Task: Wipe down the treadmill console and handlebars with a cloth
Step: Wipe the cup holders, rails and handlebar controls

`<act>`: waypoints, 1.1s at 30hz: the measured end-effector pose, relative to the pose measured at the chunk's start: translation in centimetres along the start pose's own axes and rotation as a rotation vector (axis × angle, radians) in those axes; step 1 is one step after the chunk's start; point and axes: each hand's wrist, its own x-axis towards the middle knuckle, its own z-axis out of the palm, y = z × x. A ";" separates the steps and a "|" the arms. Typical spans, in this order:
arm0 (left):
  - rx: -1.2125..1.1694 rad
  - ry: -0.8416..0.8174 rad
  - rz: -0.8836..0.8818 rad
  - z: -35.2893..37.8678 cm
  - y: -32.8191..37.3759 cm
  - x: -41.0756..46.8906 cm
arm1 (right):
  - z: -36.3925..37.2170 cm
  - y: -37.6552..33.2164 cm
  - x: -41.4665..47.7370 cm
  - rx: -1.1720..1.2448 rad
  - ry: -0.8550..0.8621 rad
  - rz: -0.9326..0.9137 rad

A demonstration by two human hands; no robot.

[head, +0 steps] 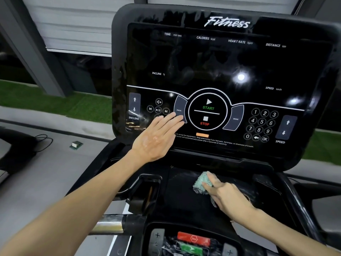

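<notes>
At the lower left the handlebar (110,223) runs roughly left to right, a shiny metal tube ending in a black sleeve, well apart from both hands. Next, the left hand (156,139) lies flat on the console (221,67), fingers straight and together, tips near the PROG pad, holding nothing. The console is a broad, glossy black panel, tilted back, streaked and carrying bright reflections, with white printed labels and a number pad on its right side.

Below its lower edge sits a matte black tray (177,193). On it lies the cloth (200,181), small, teal and nubbly, bunched into a wad. The right hand (227,197) presses it down with mostly straight fingers, more cloth showing beneath the palm. This hand is plainly the nearer one. From the cloth, the panel rises up and away; the handlebar lies down and to the left.
</notes>
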 end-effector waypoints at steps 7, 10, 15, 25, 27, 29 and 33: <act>0.004 0.006 0.002 0.0 0.1 0.0 | 0.4 -3.3 5.5 0.160 0.199 -0.330; 0.014 0.006 0.004 -0.1 0.1 0.0 | 0.6 -4.3 7.1 0.288 0.204 -0.367; 0.006 0.013 -0.005 -0.3 0.1 0.0 | 0.1 -2.6 4.7 0.289 0.138 -0.471; -0.004 -0.007 -0.005 -0.3 0.1 0.0 | 1.3 -4.4 7.2 0.328 0.201 -0.318; -0.009 -0.004 -0.002 -0.2 0.2 0.0 | 1.5 -4.7 7.1 0.369 0.202 -0.316; -0.009 -0.002 0.000 -0.2 0.2 0.0 | 1.4 -4.5 6.7 0.441 0.151 -0.347; -0.013 0.008 -0.002 -0.2 0.2 0.0 | 1.7 -4.5 5.5 0.522 -0.012 -0.448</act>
